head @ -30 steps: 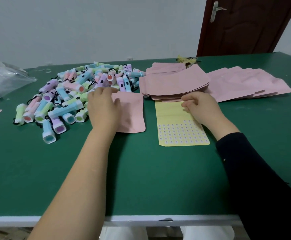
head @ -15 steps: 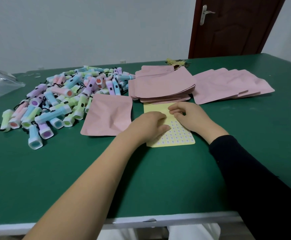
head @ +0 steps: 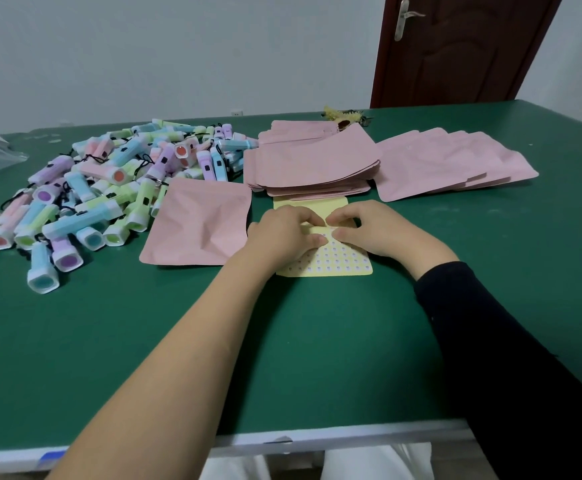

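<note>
Sticker sheet (head: 312, 204), likely light and floppy, is pinched mid-sheet by curled fingers of left hand (head: 282, 233) and right hand (head: 369, 230); stickers (head: 341, 259) are best peeled at an edge.

2 hands (head: 282, 233) (head: 381, 230), 1 sticker sheet (head: 340, 264), 1 loose pouch (head: 196, 226).

Small packing workroom. Green-covered surface (head: 334, 341) carries a heap of pastel plastic mini torches (head: 109, 188), stacks of flat pink pouches (head: 310, 164) and a yellow sheet of small stickers (head: 338, 261). Bare white wall (head: 178, 46), dark red wooden door (head: 456, 50).
</note>
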Tool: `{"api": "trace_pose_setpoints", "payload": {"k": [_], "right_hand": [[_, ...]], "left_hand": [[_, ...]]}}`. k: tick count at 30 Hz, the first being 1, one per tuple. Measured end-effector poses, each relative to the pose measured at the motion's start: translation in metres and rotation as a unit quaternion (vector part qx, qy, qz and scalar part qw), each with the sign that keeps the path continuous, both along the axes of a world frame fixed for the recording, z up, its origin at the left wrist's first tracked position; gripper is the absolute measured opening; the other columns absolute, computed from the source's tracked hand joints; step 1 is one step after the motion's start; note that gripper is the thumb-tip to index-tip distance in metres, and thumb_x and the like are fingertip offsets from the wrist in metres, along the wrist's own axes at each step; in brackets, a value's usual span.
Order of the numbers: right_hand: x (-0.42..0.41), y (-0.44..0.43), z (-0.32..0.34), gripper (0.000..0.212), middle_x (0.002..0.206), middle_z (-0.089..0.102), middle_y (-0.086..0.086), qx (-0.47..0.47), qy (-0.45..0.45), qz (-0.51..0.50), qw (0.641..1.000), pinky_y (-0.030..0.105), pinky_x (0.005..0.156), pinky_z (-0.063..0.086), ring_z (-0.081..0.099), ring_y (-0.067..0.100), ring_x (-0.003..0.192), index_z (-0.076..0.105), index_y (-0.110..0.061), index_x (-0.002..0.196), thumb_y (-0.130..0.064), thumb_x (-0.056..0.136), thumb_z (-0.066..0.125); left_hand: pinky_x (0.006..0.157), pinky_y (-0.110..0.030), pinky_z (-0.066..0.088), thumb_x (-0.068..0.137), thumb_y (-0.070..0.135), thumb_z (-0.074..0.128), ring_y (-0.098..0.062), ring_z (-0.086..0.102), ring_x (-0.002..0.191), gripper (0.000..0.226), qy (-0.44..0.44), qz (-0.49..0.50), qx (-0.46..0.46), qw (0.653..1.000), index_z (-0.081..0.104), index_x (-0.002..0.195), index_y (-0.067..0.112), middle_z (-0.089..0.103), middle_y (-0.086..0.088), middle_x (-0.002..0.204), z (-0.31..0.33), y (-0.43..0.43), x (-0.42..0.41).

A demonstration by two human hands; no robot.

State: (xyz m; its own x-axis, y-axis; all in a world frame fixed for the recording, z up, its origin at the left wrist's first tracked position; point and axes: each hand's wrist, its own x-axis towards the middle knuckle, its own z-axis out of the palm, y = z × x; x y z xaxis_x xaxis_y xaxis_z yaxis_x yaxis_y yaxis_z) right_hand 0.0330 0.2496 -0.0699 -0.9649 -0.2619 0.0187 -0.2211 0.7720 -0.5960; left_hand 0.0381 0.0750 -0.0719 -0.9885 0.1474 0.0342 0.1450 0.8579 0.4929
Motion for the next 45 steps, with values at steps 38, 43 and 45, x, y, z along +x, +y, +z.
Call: {"api": "trace_pose_setpoints", "payload": {"k": [38, 43, 45], "right_hand": [[0.004, -0.009, -0.002, 0.018, 0.097, 0.063, -0.012, -0.07, 0.093, -0.023, 0.993, 0.02, 0.073, 0.036, 0.054, 0.006, 0.096, 0.058, -0.028, 0.087, -0.013, 0.085, 0.068], [0.005, -0.01, -0.001, 0.021, 0.092, 0.061, -0.017, -0.072, 0.093, -0.019, 0.993, 0.022, 0.078, 0.036, 0.053, 0.004, 0.095, 0.057, -0.031, 0.083, -0.014, 0.085, 0.069], [0.005, -0.009, -0.001, 0.021, 0.089, 0.06, -0.02, -0.074, 0.096, -0.019, 0.992, 0.021, 0.078, 0.035, 0.053, 0.001, 0.093, 0.057, -0.032, 0.082, -0.014, 0.085, 0.069]], "left_hand": [[0.094, -0.041, 0.047, 0.091, 0.038, 0.066, -0.015, 0.062, 0.099, 0.011, 0.056, 0.032, 0.127, 0.99, 0.067, 0.099, 0.03, 0.063, 0.017, 0.091, -0.016, -0.006, 0.004], [0.094, -0.041, 0.047, 0.091, 0.038, 0.065, -0.014, 0.061, 0.098, 0.007, 0.058, 0.032, 0.123, 0.99, 0.066, 0.095, 0.032, 0.062, 0.017, 0.088, -0.016, -0.005, 0.005], [0.094, -0.042, 0.047, 0.091, 0.039, 0.065, -0.015, 0.062, 0.099, 0.008, 0.057, 0.033, 0.123, 0.99, 0.066, 0.095, 0.032, 0.062, 0.017, 0.089, -0.016, -0.006, 0.005]]}}
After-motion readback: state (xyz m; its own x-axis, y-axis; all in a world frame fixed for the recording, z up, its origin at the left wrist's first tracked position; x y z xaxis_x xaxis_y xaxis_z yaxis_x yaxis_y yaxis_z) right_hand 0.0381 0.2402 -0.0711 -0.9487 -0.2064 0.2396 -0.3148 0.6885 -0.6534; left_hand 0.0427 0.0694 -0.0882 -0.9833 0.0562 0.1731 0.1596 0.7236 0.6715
